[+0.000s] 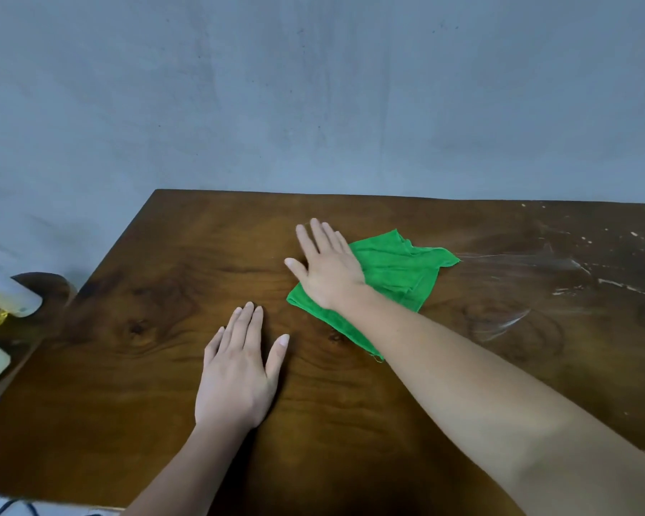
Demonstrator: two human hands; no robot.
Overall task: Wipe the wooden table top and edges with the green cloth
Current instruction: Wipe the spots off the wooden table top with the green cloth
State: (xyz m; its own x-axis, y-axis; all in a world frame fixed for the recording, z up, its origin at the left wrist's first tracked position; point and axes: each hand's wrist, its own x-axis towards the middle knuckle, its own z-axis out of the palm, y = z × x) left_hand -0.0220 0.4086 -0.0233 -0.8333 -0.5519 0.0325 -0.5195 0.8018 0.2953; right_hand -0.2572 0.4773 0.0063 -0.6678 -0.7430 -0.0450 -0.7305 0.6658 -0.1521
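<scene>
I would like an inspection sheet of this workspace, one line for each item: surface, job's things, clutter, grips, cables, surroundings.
Surface: dark wooden table; white streaks and specks on its right part.
Job's things: green cloth, lying rumpled on the table top near the middle.
Clutter: pale bottle with yellow liquid beside the left edge, partly out of view.
Grips: right hand flat on the cloth, fingers straight; left hand flat on the wood, apart from the cloth.
Cables: what seems a dark cable below the near left corner.
Surroundings: grey wall behind the table.
</scene>
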